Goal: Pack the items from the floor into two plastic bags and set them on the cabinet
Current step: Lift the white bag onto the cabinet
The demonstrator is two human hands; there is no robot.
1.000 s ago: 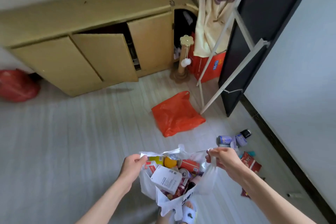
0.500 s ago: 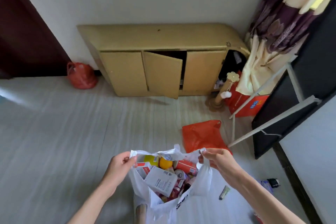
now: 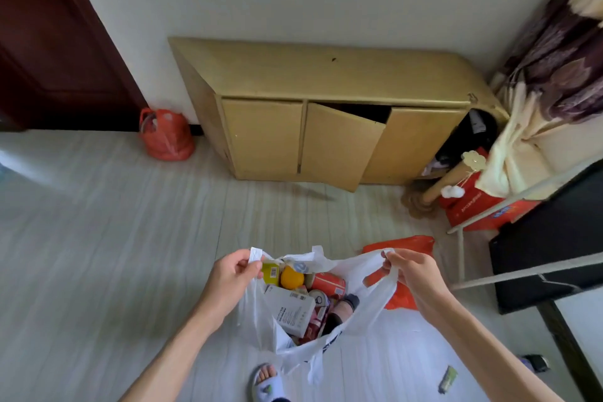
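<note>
Your left hand (image 3: pixel 232 277) and right hand (image 3: pixel 411 272) each pinch a handle of the filled white bag (image 3: pixel 362 313), held above the floor; the orange bag (image 3: pixel 403 246) lies unfilled (loose items remain), cabinet (image 3: pixel 326 72) top bare

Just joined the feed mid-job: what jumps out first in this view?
A white plastic bag held open at bottom centre, the left hand and right hand each pinching a handle. Inside lie an orange, a red can and a white box. Behind it, an orange bag lies flat on the floor before the wooden cabinet, whose middle door hangs ajar.
</note>
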